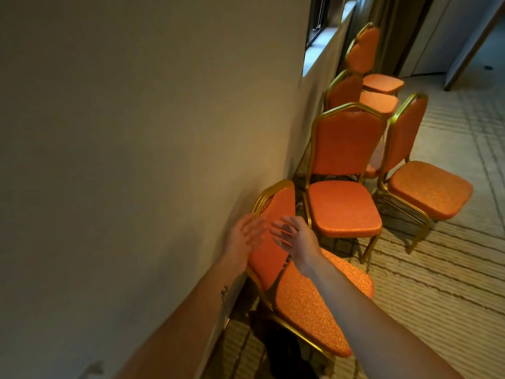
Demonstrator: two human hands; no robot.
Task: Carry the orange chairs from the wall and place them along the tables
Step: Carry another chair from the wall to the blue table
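Observation:
Several orange chairs with gold metal frames stand along the beige wall. The nearest chair (pixel 308 302) sits just below me, its backrest against the wall. My left hand (pixel 246 236) is at the wall side of that backrest, fingers spread and blurred. My right hand (pixel 295 237) hovers in front of the backrest, fingers apart, holding nothing. Beyond it stands a second chair (pixel 344 206), and a third chair (pixel 426 187) stands to its right, out on the carpet. More chairs (pixel 363 56), some stacked, line the wall farther back.
The beige wall (pixel 136 132) fills the left side. A window (pixel 325 20) with a sill is set in it farther along. Striped carpet (pixel 437 283) covers the floor to the right. A curtain and a doorway are at the top right.

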